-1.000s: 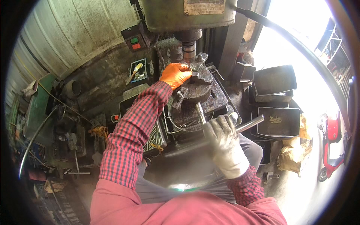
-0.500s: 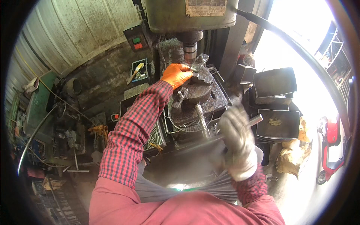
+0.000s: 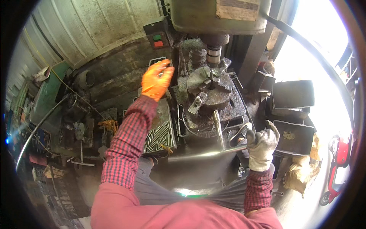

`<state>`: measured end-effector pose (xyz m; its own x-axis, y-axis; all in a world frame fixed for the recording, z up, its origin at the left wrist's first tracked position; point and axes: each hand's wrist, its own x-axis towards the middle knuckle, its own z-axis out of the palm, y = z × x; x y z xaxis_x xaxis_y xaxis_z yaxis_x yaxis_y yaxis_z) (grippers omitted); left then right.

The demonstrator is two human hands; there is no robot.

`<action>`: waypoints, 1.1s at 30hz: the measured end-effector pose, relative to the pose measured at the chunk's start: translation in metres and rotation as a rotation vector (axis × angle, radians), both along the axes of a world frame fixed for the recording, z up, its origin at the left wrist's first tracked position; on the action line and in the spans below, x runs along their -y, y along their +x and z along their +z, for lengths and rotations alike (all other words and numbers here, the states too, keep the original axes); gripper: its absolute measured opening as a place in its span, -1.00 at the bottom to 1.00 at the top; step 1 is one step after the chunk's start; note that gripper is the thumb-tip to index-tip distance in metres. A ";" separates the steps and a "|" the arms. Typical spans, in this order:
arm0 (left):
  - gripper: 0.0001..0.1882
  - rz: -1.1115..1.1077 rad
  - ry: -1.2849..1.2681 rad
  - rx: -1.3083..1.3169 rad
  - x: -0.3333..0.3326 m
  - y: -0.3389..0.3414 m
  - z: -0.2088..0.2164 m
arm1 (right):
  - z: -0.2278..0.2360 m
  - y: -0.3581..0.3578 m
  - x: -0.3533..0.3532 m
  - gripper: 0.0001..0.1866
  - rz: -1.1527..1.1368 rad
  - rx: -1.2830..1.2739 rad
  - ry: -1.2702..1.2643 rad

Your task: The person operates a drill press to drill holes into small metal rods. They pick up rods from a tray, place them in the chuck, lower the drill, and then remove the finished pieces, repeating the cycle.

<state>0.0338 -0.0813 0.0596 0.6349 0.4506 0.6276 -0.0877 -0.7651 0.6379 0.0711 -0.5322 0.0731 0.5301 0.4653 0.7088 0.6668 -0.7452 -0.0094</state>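
My left hand [image 3: 155,81], in an orange glove, is over a small tray [image 3: 152,61] left of the drill press. Its fingers are bent together around something I cannot make out; the glove hides most of the tray. My right hand [image 3: 262,147], in a dirty white glove, is at the right end of a steel T-bar handle [image 3: 206,154], fingers apart and forefinger raised. A rod joins this handle to the round chuck [image 3: 209,97] on the machine table. Above the chuck's jaws [image 3: 223,84] hangs the drill spindle [image 3: 214,55].
A tray of several short metal pins [image 3: 158,137] stands left of the table. A switch box [image 3: 158,36] with green and red buttons is behind. Black bins [image 3: 293,131] are stacked at the right, beside a crumpled sack [image 3: 301,175]. A red scooter [image 3: 337,164] stands farther out.
My left hand has left the chuck and moved left over the small tray, where a brush lay in view. The handle has turned; my right hand is now at its end, fingers spread.
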 end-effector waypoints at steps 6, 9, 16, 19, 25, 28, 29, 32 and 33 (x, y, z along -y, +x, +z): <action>-0.29 0.400 0.032 -0.390 -0.096 -0.051 -0.055 | -0.017 0.007 0.006 -0.53 -0.015 -0.025 -0.063; -0.35 0.241 -0.082 -0.420 -0.105 -0.046 -0.060 | -0.011 0.004 0.004 -0.52 -0.017 -0.017 -0.072; -0.58 0.276 0.100 -0.387 -0.117 -0.050 -0.010 | -0.013 0.005 0.003 -0.48 -0.031 -0.008 -0.092; -0.59 0.260 0.235 -0.451 -0.111 -0.051 -0.005 | -0.017 0.007 0.004 -0.49 -0.038 -0.007 -0.099; -0.61 0.324 0.295 -0.569 -0.091 -0.042 -0.006 | -0.013 0.004 0.005 -0.53 -0.021 -0.019 -0.066; -0.61 0.339 0.332 -0.453 -0.085 -0.062 0.008 | -0.009 0.001 0.006 -0.59 -0.026 -0.082 -0.104; -0.62 0.341 0.312 -0.479 -0.082 -0.072 0.013 | -0.007 0.000 0.006 -0.61 -0.033 -0.092 -0.104; -0.63 0.319 0.321 -0.469 -0.064 -0.101 0.029 | -0.005 0.000 0.007 -0.66 -0.033 -0.126 -0.090; -0.66 0.277 0.267 -0.413 -0.055 -0.107 0.034 | -0.005 0.000 0.007 -0.67 -0.041 -0.147 -0.081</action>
